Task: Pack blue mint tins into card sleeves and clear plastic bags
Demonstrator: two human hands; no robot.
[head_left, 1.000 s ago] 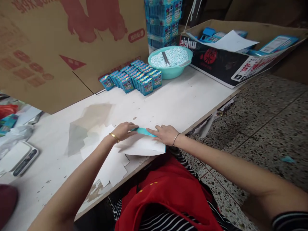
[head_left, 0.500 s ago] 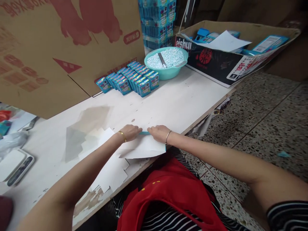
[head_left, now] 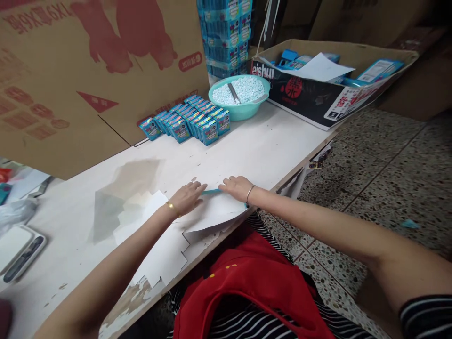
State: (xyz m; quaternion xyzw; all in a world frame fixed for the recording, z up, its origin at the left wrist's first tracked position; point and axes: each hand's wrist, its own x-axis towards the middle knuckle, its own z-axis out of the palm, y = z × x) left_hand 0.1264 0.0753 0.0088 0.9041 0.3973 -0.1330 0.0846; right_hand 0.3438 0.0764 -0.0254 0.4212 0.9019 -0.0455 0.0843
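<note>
A white card sheet [head_left: 217,212] with a blue folded strip along its far edge lies at the table's front edge, its near side bowed up. My left hand [head_left: 188,197] rests at the strip's left end, fingers stretched and apart. At the right end, my right hand [head_left: 237,188] touches the strip with its fingers spread; its palm is turned down over the sheet. Beneath and left of this sheet, several overlapping white card sheets [head_left: 160,256] are fanned out on the table.
Small blue boxes [head_left: 180,132] stand in rows before a large brown carton [head_left: 95,80]. Beside them are a turquoise basin [head_left: 243,113] of small pale pieces and an open black carton [head_left: 303,101]. A white scale [head_left: 21,249] sits left. Wrapped blue packs [head_left: 226,42] are stacked behind.
My fingers have loosened from the blue edge and spread out. My left hand has shifted slightly left and down, and the sheet's near side sits a little further right.
</note>
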